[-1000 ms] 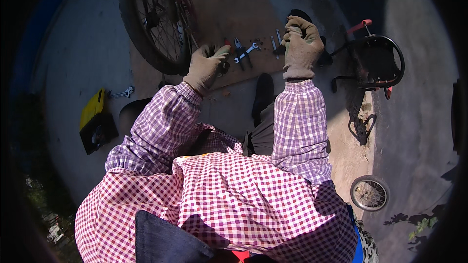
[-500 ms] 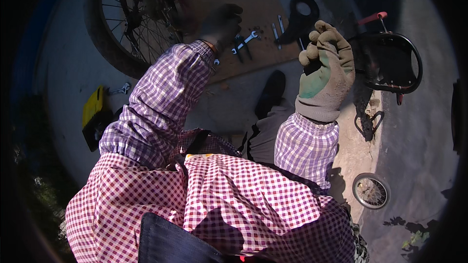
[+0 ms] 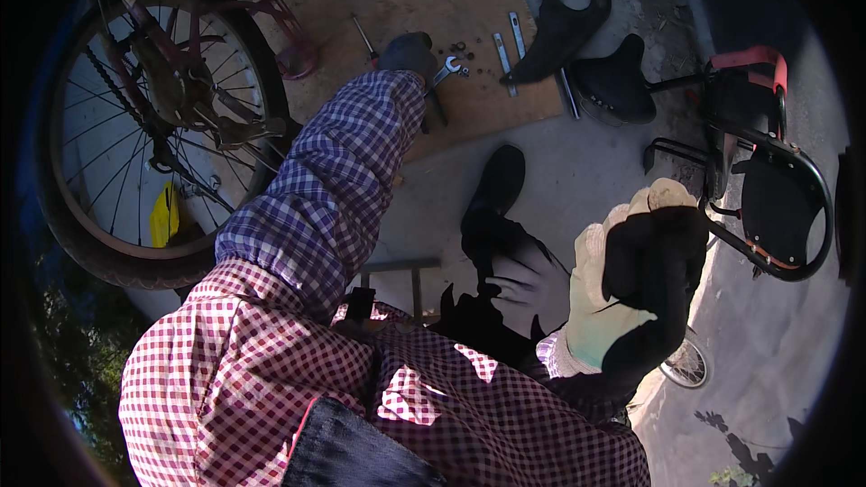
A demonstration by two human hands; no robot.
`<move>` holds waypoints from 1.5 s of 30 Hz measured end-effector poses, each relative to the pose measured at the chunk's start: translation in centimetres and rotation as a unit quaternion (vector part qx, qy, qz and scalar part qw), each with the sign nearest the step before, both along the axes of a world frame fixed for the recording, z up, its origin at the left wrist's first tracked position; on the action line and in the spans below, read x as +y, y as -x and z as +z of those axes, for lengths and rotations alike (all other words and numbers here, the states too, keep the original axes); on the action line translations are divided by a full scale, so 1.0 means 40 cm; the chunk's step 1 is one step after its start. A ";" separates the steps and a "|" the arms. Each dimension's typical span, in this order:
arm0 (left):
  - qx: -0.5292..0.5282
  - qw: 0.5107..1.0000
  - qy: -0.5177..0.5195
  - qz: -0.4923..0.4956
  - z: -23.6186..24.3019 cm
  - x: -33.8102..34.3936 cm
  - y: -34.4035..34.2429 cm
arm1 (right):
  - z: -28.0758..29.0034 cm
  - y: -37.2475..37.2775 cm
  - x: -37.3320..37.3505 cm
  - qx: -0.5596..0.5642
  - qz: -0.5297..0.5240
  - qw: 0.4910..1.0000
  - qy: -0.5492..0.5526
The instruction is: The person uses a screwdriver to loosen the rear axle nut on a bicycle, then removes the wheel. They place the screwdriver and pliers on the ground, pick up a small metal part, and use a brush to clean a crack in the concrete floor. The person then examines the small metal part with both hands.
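My left hand (image 3: 408, 54), in a dark glove, reaches down to the brown board (image 3: 415, 0) among tools. Its fingers curl under, and whatever they hold is hidden. Against its right side lies a wrench (image 3: 445, 70), with dark-handled pliers (image 3: 436, 108) just below. A screwdriver (image 3: 363, 37) lies to its left, its red end near the glove. My right hand (image 3: 631, 280), in a pale and green work glove, is raised at the lower right. Its fingers are loosely bent and apart, with nothing visible in them; deep shadow covers much of the palm.
A bicycle wheel (image 3: 271, 117) and frame fill the left, with a yellow object (image 3: 164, 216) behind the spokes. Flat metal bars (image 3: 516, 34), a black guard (image 3: 532, 54), a saddle (image 3: 618, 86) and a red-black child seat (image 3: 776, 198) lie rightward. A small wheel (image 3: 690, 362) lies lower right.
My view has shifted, bringing more of the bicycle in. My left hand has come down onto the tools on the board. My right hand has dropped toward my body.
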State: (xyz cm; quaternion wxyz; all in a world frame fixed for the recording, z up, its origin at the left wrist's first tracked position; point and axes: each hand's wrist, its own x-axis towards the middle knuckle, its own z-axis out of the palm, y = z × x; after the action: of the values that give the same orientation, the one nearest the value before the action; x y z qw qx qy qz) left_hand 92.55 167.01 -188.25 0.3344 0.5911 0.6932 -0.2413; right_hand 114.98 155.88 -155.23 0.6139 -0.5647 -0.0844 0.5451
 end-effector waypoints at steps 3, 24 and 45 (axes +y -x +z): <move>0.020 0.999 -0.039 0.016 0.021 -0.018 0.012 | 0.030 0.003 -0.001 -0.001 0.035 0.999 -0.033; 0.033 0.981 -0.180 -0.058 0.054 -0.015 -0.017 | 0.087 -0.010 -0.001 0.088 0.006 0.996 -0.019; 0.081 0.985 -0.124 -0.088 0.038 -0.011 -0.014 | 0.087 -0.011 -0.039 0.105 0.049 0.993 -0.037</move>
State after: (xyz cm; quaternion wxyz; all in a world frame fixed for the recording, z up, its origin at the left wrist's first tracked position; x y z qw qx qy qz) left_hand 93.11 166.56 -186.71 0.1786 0.6653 0.6876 -0.2294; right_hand 115.44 154.32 -151.74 0.6124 -0.4766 -0.0673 0.6272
